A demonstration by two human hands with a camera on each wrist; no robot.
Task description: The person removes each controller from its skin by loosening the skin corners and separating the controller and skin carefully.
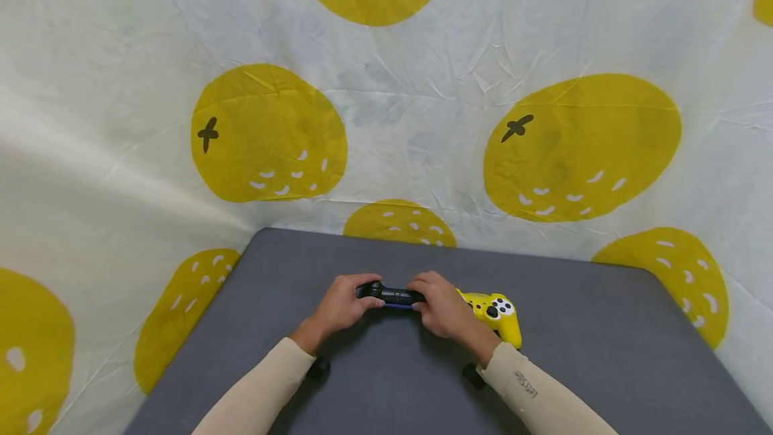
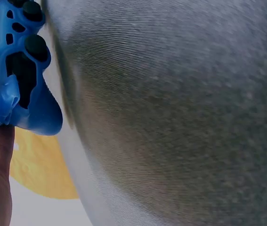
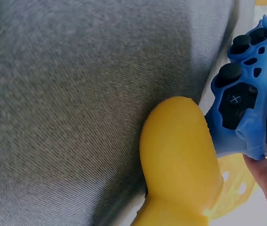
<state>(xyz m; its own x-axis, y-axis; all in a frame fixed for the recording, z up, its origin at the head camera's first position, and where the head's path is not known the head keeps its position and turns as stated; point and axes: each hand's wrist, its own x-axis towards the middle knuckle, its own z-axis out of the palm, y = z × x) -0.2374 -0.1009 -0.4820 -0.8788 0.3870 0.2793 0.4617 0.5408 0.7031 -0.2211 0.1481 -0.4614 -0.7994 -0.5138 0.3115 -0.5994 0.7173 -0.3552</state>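
Far left, an off-white cloth printed with big yellow rounded shapes [image 1: 413,146] hangs, running on behind the dark grey fabric-topped table [image 1: 374,388]. Then a cream long sleeve [image 1: 260,388] and the left hand [image 1: 339,306], fingers bent, thumb on the near side, gripping the left end of a black game controller in a blue rubbery cover [image 1: 396,297]. Controller sits over the table's middle, between both hands, black edge uppermost; the wrist views show blue material folded at its corners beside the button clusters. Right hand [image 1: 448,307] grips the other end, fingers curled over the top edge, thumb below. Just right, partly hidden by that hand and wrist, a glossy yellow game controller with white button pad [image 1: 507,325] lies on the table.
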